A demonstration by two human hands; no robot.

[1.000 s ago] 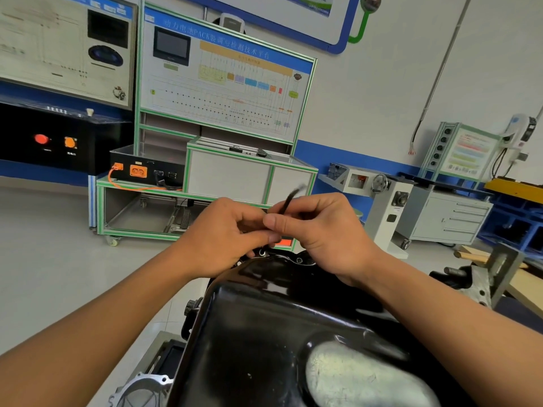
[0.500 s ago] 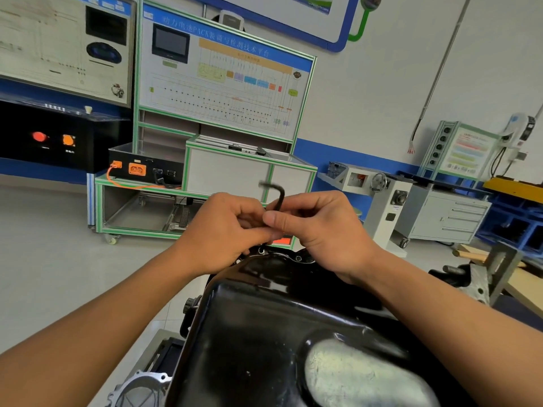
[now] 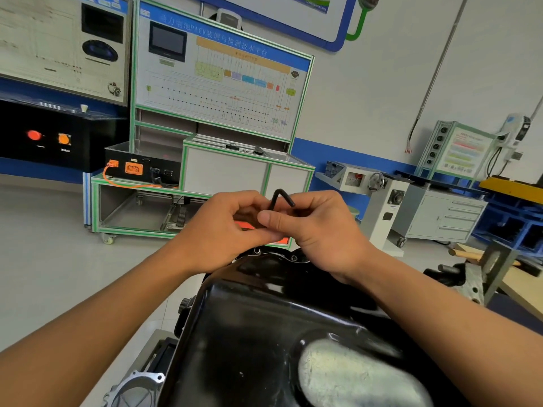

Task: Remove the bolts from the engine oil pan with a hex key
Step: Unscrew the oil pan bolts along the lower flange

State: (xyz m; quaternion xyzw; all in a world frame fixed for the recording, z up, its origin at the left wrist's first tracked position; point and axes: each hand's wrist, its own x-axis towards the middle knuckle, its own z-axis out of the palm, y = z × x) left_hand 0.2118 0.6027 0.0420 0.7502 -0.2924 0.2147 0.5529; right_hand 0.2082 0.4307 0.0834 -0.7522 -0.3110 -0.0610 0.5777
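Pinching the hex key [image 3: 274,201] upright between thumb and fingers of the right hand [image 3: 320,230], short arm pointing right; curling the left hand [image 3: 217,230] around its lower shaft, hovering just above the far rim of the black oil pan [image 3: 264,333].

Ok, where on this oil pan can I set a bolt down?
The flat black top of the oil pan, between the forearms, is bare, up to the worn grey patch. The far rim is crowded: left hand and right hand hold the hex key there.
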